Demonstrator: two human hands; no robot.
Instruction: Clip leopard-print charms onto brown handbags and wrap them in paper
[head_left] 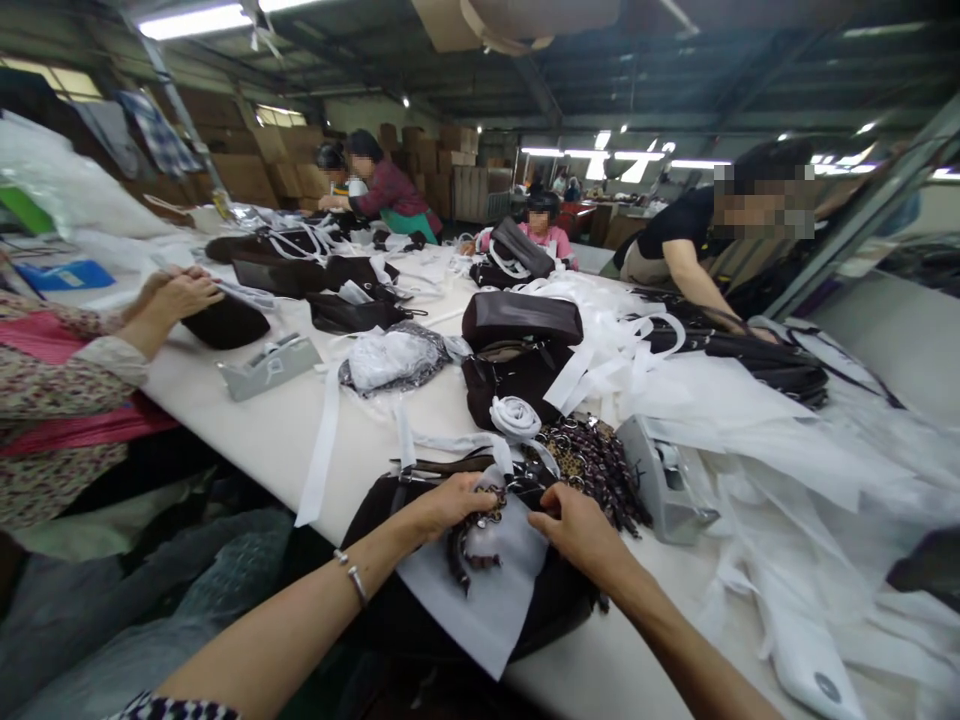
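Observation:
A dark brown handbag point(559, 605) lies in front of me at the table's edge, a white paper sheet point(491, 600) spread over its front. My left hand point(459, 503) pinches a tassel charm point(459, 560) by its ring end, its dark braided strands hanging over the paper. At the bag's top right, the closed fingers of my right hand point(571, 522) are by the dark strap hardware; what they grip is hidden. White wrapping covers the raised handle point(457, 440). Just beyond my right hand lies a heap of similar tassels point(600, 470).
Grey tape dispensers stand at right point(667, 480) and left point(270, 368). Ahead are more brown bags point(521, 320), a white strip roll point(515, 417) and a plastic-wrapped bundle point(394, 358). White sheets point(720, 400) cover the right side. Co-workers handle bags around the table, one hand point(187, 293) close at left.

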